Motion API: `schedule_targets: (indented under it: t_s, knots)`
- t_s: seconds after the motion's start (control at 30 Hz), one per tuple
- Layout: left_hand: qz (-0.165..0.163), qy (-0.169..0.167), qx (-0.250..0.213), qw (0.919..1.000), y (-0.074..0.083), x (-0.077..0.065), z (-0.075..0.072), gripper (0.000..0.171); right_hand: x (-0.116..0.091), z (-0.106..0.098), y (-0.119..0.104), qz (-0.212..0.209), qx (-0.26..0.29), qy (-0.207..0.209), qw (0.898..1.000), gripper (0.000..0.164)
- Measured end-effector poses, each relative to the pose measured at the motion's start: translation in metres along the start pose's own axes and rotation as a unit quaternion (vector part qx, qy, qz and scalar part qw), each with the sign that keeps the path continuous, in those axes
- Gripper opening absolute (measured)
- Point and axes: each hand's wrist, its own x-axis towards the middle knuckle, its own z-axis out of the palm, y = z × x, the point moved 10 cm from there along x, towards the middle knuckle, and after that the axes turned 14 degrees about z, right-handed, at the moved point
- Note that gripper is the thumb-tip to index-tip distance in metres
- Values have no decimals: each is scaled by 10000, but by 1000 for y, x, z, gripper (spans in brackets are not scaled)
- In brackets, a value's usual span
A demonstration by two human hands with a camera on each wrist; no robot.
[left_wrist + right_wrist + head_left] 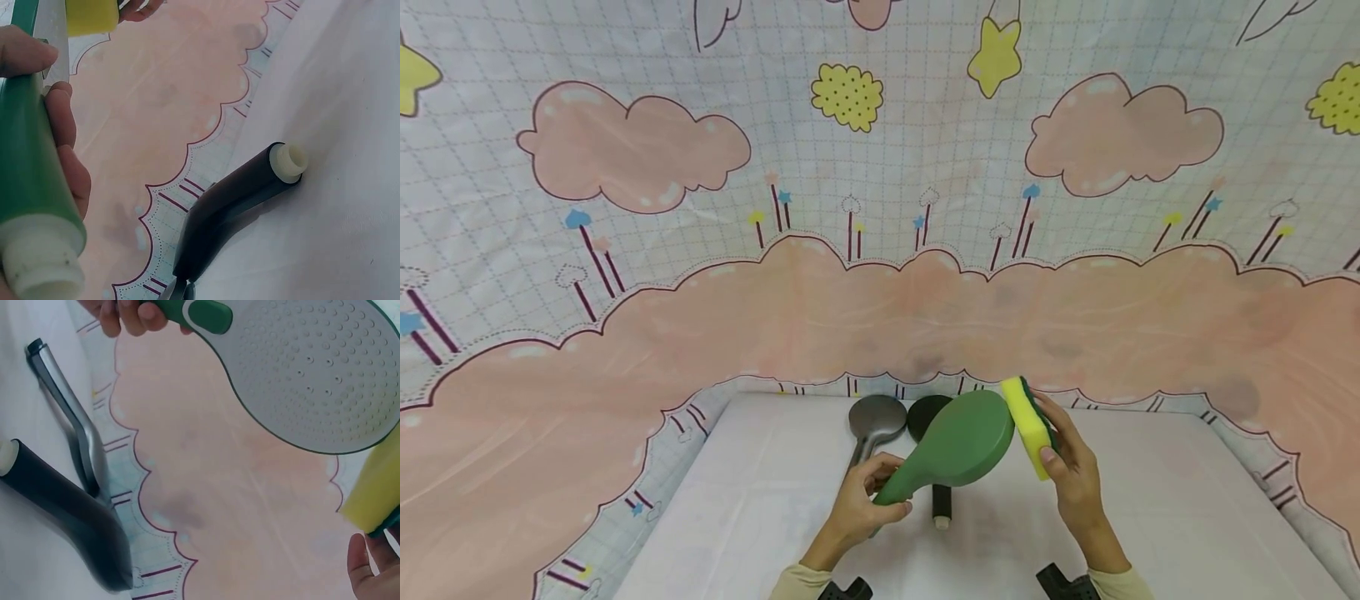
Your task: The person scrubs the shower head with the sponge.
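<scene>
A green shower head (972, 437) is held up by its handle in my left hand (867, 498). Its pale spray face (287, 375), dotted with nozzles, shows in the right wrist view, and its white threaded end (44, 269) in the left wrist view. My right hand (1075, 467) grips a yellow sponge (1028, 425) with a dark green scouring side. The sponge's yellow side is at the edge of the shower head's disc; I cannot tell how firmly they touch.
Behind the green one, a grey shower head (877, 418) and a black shower head (942, 500) lie on the white table (737, 500). The black one is partly hidden. A patterned cloth (880, 317) with clouds and stars hangs behind the table.
</scene>
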Motion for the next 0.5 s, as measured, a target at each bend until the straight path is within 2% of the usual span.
schedule_targets:
  t_s: [0.23,0.4,0.5]
  knots:
    - [-128,28,29,9999,-3,0,0,41,2,2,-8,-442,322,-37,9985,55]
    - [-194,-224,-10,9996,-2,0,2,45,1,1,-10,-529,328,12,9981,55]
    - [-366,-362,-74,9986,-5,-1,2,48,0,2,-11,-624,326,11,9975,55]
